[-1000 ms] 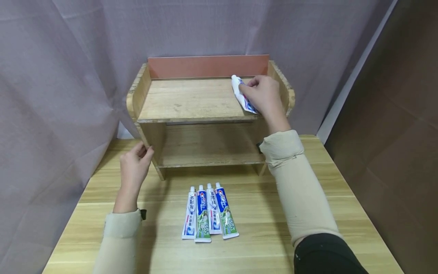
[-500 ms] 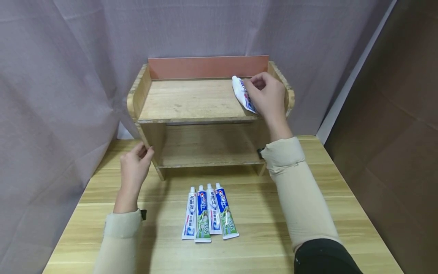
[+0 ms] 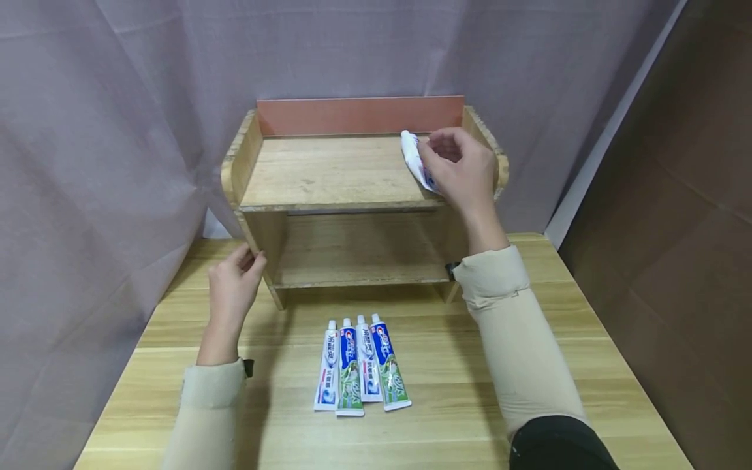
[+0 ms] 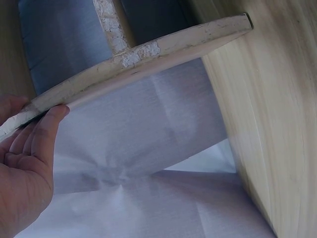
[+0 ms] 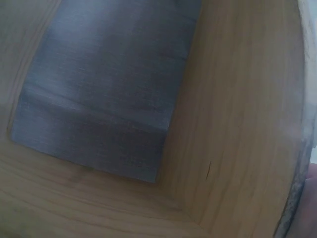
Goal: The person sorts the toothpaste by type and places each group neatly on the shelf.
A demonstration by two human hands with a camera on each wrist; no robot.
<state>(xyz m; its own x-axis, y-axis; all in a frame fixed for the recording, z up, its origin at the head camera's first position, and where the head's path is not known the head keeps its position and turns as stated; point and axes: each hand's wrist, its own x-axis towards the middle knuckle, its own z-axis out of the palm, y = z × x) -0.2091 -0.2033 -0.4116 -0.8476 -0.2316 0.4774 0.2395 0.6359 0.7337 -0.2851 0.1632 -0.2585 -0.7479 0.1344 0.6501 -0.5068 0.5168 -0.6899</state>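
The right hand [image 3: 464, 163] is bent over a toothpaste tube [image 3: 412, 158], thumb and fingertips close together at its side; whether they pinch it I cannot tell. The left hand [image 3: 233, 287] pinches the front edge of the left side panel of a two-tier wooden shelf [image 3: 329, 173]. The tube lies slantwise on the top board near its right end, white cap towards the back edge, tail by the front edge. Its body is white and somewhat dented, with blue print partly covered by the hand.

Along the shelf's back edge runs a reddish strip [image 3: 358, 116]. In front of the shelf, on the table [image 3: 452, 391], four more tubes lie side by side, caps towards the shelf, tails towards the near edge: white ones [image 3: 327, 375] with blue lettering alternate with blue-and-green ones [image 3: 349, 372]. A greyish curtain [image 3: 341, 52] hangs behind.
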